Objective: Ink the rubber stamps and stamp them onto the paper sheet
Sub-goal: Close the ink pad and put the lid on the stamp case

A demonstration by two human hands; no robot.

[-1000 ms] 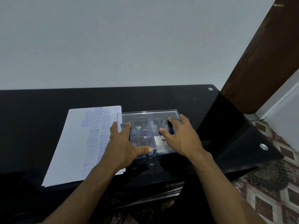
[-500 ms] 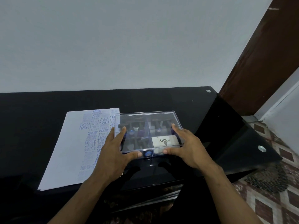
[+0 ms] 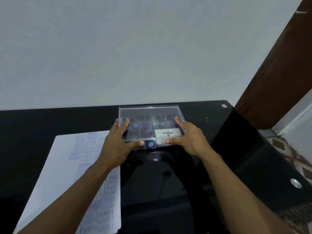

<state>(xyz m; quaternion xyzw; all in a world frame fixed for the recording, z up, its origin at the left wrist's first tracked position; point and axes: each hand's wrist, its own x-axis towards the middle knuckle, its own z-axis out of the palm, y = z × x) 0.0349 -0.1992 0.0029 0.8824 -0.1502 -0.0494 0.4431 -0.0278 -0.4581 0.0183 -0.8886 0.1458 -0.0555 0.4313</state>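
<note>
A clear plastic box (image 3: 150, 115) with a see-through lid and an "Artline" label (image 3: 167, 133) sits on the black glass table (image 3: 50, 122). Several rubber stamps with blue and purple tops (image 3: 145, 126) show dimly inside it. My left hand (image 3: 116, 146) grips the box's left side, thumb along the front edge. My right hand (image 3: 189, 137) grips the right side the same way. The white paper sheet (image 3: 57, 174), printed with rows of blue stamp marks, lies to the left of the box under my left forearm.
A grey wall rises right behind the table. A brown door frame (image 3: 276, 78) stands at the right. Round metal fittings (image 3: 295, 183) mark the glass top's right corners, and tiled floor (image 3: 293, 156) shows beyond the table's right edge.
Both hands shifted from lying over the lid to gripping the box's sides. The box now sits farther back and right, off the paper. The view tilted, so the paper appears lower.
</note>
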